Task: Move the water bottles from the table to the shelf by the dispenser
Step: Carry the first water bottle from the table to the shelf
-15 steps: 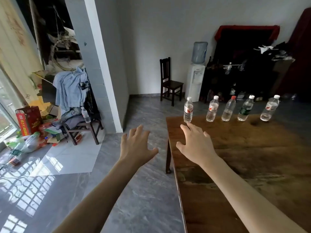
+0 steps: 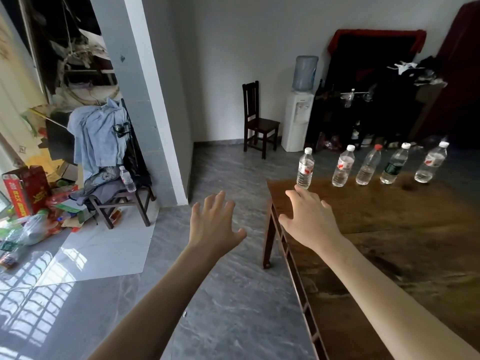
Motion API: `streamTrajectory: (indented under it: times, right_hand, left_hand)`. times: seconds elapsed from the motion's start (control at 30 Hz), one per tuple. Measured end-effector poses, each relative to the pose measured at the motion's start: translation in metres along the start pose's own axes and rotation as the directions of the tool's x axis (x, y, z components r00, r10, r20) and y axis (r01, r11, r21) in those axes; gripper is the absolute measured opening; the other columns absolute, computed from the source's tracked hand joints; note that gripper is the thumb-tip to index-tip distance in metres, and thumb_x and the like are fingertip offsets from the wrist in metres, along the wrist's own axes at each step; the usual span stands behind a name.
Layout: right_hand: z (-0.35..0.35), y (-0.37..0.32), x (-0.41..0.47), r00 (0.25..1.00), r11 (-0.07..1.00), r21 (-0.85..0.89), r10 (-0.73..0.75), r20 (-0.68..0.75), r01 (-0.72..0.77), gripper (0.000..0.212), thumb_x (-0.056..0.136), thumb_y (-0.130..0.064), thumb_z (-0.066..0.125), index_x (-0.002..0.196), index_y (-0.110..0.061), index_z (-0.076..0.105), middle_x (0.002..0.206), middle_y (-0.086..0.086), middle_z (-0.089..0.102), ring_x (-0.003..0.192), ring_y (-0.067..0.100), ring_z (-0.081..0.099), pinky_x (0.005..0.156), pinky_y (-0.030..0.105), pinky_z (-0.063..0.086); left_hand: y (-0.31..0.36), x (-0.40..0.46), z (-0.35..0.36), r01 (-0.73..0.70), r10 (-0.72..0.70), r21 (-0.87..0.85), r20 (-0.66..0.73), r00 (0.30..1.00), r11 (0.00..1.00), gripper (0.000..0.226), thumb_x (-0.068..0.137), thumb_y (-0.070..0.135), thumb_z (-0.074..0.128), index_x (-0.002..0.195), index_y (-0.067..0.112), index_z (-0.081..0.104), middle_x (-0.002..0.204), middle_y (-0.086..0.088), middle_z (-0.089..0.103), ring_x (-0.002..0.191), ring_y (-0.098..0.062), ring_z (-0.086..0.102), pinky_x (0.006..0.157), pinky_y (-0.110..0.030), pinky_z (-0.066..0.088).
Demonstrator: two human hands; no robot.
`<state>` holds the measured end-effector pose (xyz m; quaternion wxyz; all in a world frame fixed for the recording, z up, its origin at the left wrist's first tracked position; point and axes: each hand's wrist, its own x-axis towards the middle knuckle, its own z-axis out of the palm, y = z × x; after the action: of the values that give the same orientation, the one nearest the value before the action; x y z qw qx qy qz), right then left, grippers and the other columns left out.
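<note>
Grip: none on either side. Head view, item by item. Right hand (image 2: 309,219): fingers spread wide, empty, palm down above the table (image 2: 389,242) near its far left corner, fingertips just short of the nearest bottle. Left hand (image 2: 214,224): fingers likewise splayed, empty, held over the floor beside the table's left edge. Water bottles, five, upright in a row along the table's far edge: leftmost bottle (image 2: 305,168), white cap, red label, at the far left corner; second bottle (image 2: 343,166), white cap, red label; third bottle (image 2: 368,165), red cap, no clear label; fourth bottle (image 2: 394,164), white cap, green label; fifth bottle (image 2: 431,163), white cap, red label, furthest right. Dispenser (image 2: 298,118): white, blue jug on top, against the far wall. Shelf (image 2: 363,110): dark unit just right of the dispenser, contents dim; something bottle-like shows on it, identity uncertain. Status, as judged: all five table bottles await transfer, none held; the reach toward the leftmost bottle appears to be the step in hand, with carrying and placing all left to do.
</note>
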<state>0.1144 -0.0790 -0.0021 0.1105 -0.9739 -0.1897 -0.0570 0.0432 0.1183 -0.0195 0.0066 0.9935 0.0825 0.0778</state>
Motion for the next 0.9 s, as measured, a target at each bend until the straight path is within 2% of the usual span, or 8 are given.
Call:
streamTrajectory:
  times: [0.27,0.53,0.77,0.9]
  right_hand:
    - [0.022,-0.004,0.056,0.999,0.999,0.004,0.034,0.007,-0.034,0.062,0.092,-0.043,0.054,0.148,-0.022,0.037,0.161,0.004,0.028,0.147,0.023,0.028,0.115,0.054,0.031]
    - [0.048,0.028,0.136,0.995,0.994,0.033,0.103,0.017,-0.104,0.064,0.092,-0.045,0.056,0.148,-0.02,0.038,0.158,0.003,0.033,0.144,0.023,0.034,0.112,0.052,0.036]
    - [0.067,0.052,0.218,0.992,0.991,0.051,0.119,0.034,-0.121,0.06,0.093,-0.044,0.056,0.145,-0.019,0.041,0.152,0.002,0.042,0.137,0.023,0.044,0.104,0.047,0.043]
    - [0.08,0.058,0.249,0.99,0.991,0.051,0.122,0.073,-0.126,0.06,0.093,-0.042,0.057,0.146,-0.017,0.04,0.156,0.004,0.037,0.141,0.023,0.04,0.107,0.046,0.042]
  left_hand:
    - [-0.026,0.054,0.019,-0.019,0.02,-0.025,0.054,0.998,1.0,0.07,0.088,0.064,0.051,0.146,0.026,0.042,0.164,-0.002,0.026,0.148,-0.026,0.028,0.116,-0.05,0.029]
    - [-0.038,0.152,0.038,-0.056,0.055,0.003,0.15,0.987,0.998,0.065,0.089,0.061,0.054,0.143,0.027,0.044,0.156,0.0,0.036,0.14,-0.026,0.038,0.11,-0.046,0.036]
    - [-0.033,0.239,0.058,-0.072,0.086,-0.084,0.178,0.98,0.994,0.062,0.089,0.058,0.054,0.142,0.028,0.046,0.153,0.004,0.039,0.137,-0.022,0.042,0.109,-0.043,0.036]
    - [-0.031,0.272,0.072,-0.08,0.103,-0.13,0.182,0.978,0.988,0.059,0.089,0.054,0.056,0.141,0.028,0.048,0.152,0.004,0.04,0.136,-0.021,0.043,0.108,-0.04,0.036]
